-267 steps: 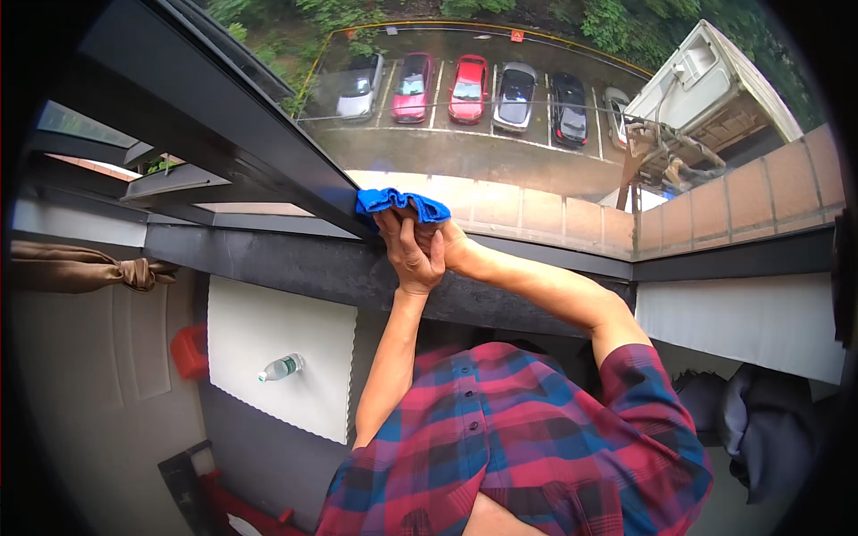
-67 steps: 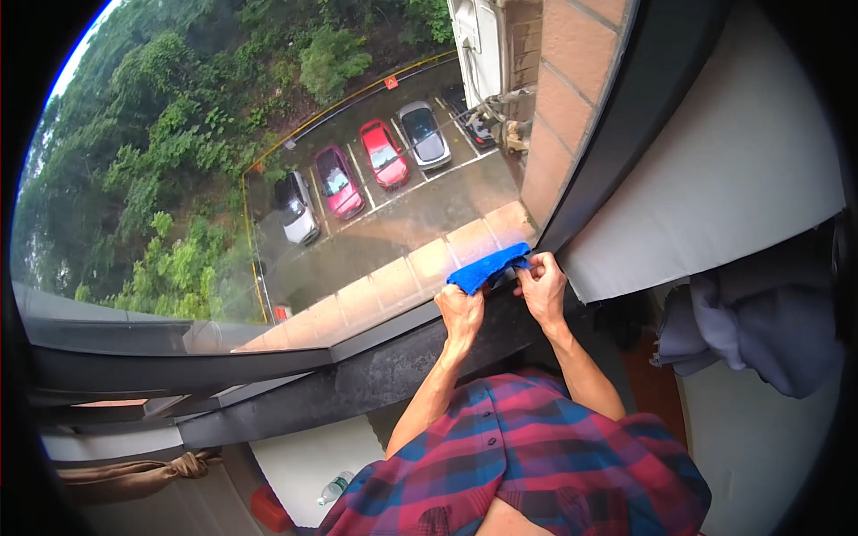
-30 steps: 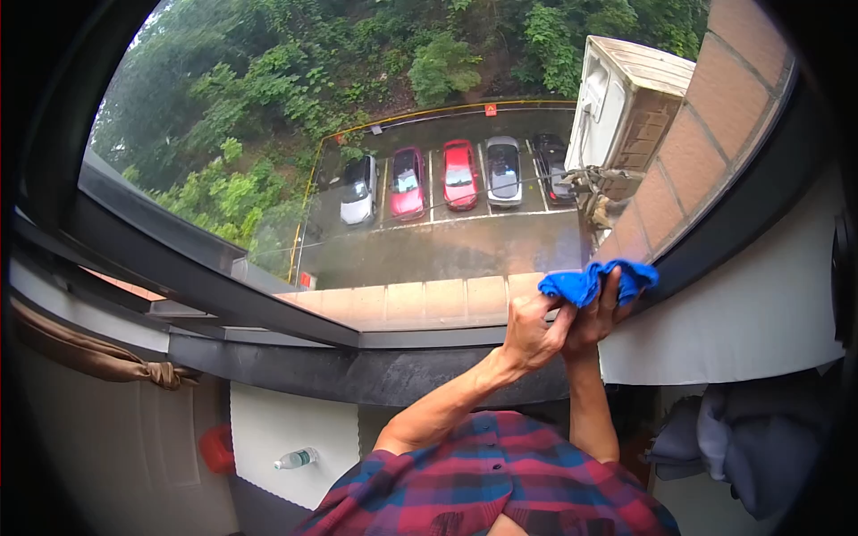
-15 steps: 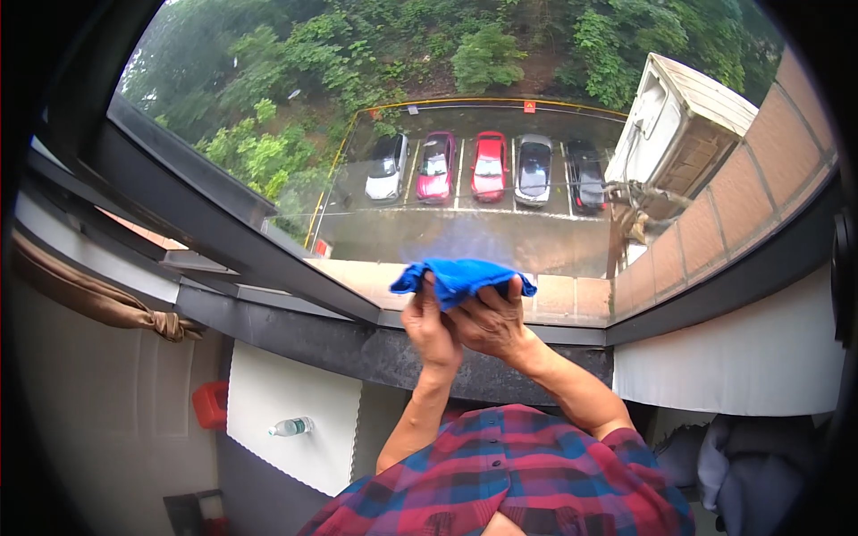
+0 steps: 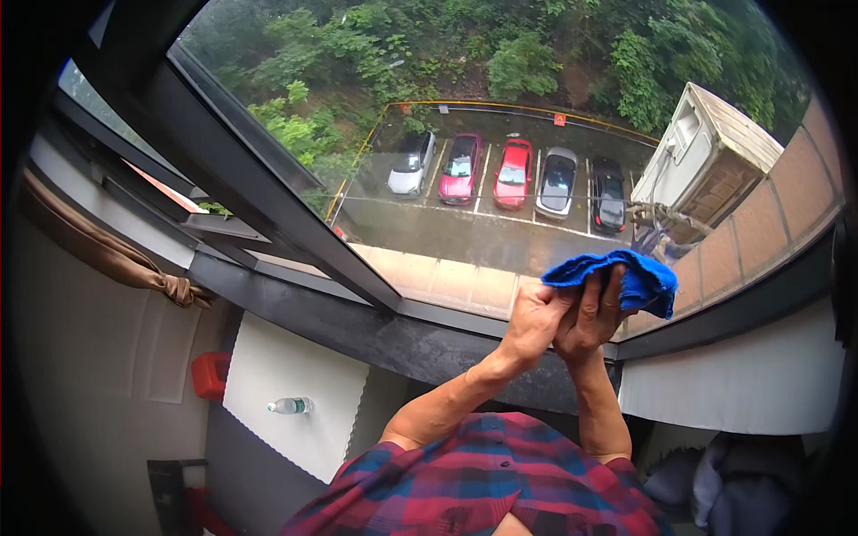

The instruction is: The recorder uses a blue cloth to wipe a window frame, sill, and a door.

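A bunched blue cloth (image 5: 651, 284) is held up in front of the window glass (image 5: 465, 228), toward the lower right of the pane. My right hand (image 5: 592, 314) grips it from below, fingers spread along its near side. Pressed close against that hand, my left hand (image 5: 534, 323) is closed at the cloth's left end; its fingertips are partly hidden. Whether the cloth touches the glass cannot be told from here. Both forearms reach up from my plaid shirt over the dark sill (image 5: 438, 359).
Dark window frame bars (image 5: 268, 188) slant along the left, near a knotted brown curtain (image 5: 174, 288). A white-topped table (image 5: 268, 366) bears a clear bottle (image 5: 290, 406), beside a red container (image 5: 211, 375). White fabric (image 5: 733, 384) hangs at right. Parked cars (image 5: 512, 174) show outside.
Both hands and the blue cloth have moved right across the window, toward its lower right corner. The view has tilted and shifted slightly.
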Demonstrator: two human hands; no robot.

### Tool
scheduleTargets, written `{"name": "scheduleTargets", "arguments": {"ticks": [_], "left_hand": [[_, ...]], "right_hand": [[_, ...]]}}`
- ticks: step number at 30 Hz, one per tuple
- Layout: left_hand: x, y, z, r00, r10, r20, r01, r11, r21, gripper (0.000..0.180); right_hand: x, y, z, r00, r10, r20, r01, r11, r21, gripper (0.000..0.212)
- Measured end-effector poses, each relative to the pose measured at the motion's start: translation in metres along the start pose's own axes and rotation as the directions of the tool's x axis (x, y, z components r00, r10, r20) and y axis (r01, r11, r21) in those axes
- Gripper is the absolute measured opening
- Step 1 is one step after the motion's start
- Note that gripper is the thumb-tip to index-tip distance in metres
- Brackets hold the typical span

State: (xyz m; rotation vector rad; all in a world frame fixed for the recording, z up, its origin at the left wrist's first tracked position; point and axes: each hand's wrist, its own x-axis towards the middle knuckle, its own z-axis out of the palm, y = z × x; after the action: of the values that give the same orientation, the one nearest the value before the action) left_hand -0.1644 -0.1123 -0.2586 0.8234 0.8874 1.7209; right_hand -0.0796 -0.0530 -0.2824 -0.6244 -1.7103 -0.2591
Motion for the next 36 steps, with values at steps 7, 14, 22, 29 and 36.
{"name": "scheduleTargets", "arguments": {"ticks": [7, 14, 22, 29, 36], "left_hand": [[-0.019, 0.015, -0.030, 0.961, 0.053, -0.273, -0.121, 0.963, -0.241, 0.030], [-0.008, 0.013, -0.016, 0.996, 0.054, -0.078, -0.058, 0.997, -0.051, 0.030], [0.000, 0.091, -0.044, 0.966, 0.255, -0.039, -0.255, 0.967, 0.020, 0.028], [-0.013, 0.092, -0.134, 0.856, 0.338, -0.391, -0.417, 0.898, -0.137, 0.044], [-0.033, 0.051, -0.143, 0.860, 0.142, -0.490, -0.281, 0.933, -0.224, 0.041]], "right_hand": [[0.003, -0.038, 0.035, 0.981, -0.188, 0.043, 0.186, 0.981, 0.050, 0.043], [0.016, -0.016, 0.013, 0.957, -0.282, -0.068, 0.266, 0.946, -0.184, 0.040], [0.088, -0.080, 0.045, 0.993, -0.087, -0.080, 0.082, 0.994, -0.069, 0.039], [0.073, -0.148, 0.110, 0.897, -0.399, 0.189, 0.370, 0.913, 0.175, 0.027], [0.024, -0.130, 0.109, 0.859, -0.474, 0.194, 0.449, 0.879, 0.161, 0.022]]}}
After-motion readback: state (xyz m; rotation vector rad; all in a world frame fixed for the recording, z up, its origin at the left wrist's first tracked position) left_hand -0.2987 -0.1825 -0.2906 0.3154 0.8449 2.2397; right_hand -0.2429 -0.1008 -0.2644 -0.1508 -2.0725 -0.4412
